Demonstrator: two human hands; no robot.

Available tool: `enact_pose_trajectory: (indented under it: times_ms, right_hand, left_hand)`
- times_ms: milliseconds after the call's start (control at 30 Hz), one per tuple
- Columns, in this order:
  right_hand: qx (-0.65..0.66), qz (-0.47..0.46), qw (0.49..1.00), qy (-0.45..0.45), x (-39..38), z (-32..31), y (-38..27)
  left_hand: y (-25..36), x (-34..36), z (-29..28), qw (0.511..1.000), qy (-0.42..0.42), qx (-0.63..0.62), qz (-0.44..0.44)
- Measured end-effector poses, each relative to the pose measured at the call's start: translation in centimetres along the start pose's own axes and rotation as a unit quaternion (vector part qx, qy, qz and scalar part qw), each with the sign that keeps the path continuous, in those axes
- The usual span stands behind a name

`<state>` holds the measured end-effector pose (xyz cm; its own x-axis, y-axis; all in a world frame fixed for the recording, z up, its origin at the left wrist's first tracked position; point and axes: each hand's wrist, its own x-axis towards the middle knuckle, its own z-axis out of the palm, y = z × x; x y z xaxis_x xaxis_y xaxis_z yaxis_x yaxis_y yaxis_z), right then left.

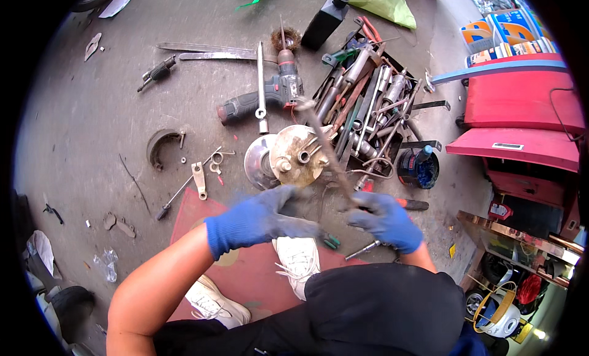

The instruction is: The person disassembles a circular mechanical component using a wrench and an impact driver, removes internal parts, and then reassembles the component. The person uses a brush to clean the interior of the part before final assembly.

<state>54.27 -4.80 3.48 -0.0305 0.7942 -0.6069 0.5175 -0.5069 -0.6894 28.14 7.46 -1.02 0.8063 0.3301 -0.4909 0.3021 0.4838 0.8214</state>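
Observation:
My right hand (386, 221), in a blue and grey work glove, grips the lower end of a long brown metal bar (331, 156). The bar slants up and left, and its knobbed pale far end is blurred. It crosses in front of the right edge of a round brake plate (293, 148) with a hole and stubs on its face. Behind that plate shows a shiny metal disc (256, 162). My left hand (270, 216), gloved alike, has its fingers apart and holds nothing. It hovers just below the plate; whether it touches is unclear.
A cordless drill (288, 86) with a wire brush and a long wrench (261, 86) lie beyond the plate. Right of them stands a crammed tool box (368, 104), with a dark tub (419, 169) nearby. A curved brake shoe (158, 148) and lever arm (199, 181) lie left.

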Motion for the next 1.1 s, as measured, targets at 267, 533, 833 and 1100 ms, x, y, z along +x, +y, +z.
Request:
enact_pose_trajectory:
  times_ms: [267, 533, 833, 1100]
  right_hand:
    - [-0.017, -0.047, 0.98, 0.192, 2.6, -0.4, 5.9]
    - [-0.174, 0.022, 0.959, 0.221, 6.5, -0.7, 9.7]
    - [-0.274, 0.048, 0.931, 0.236, 9.4, -0.1, 12.1]
    - [-0.291, 0.058, 0.924, 0.242, 9.8, 0.4, 12.7]
  left_hand:
    - [8.6, 0.4, 7.7, 0.815, 0.226, 0.229, 0.481]
    - [5.1, 4.7, 6.8, 0.849, 0.271, 0.256, 0.375]
    - [5.7, 4.5, 5.7, 0.869, 0.257, 0.252, 0.341]
    - [5.8, 4.2, 4.7, 0.875, 0.268, 0.231, 0.329]
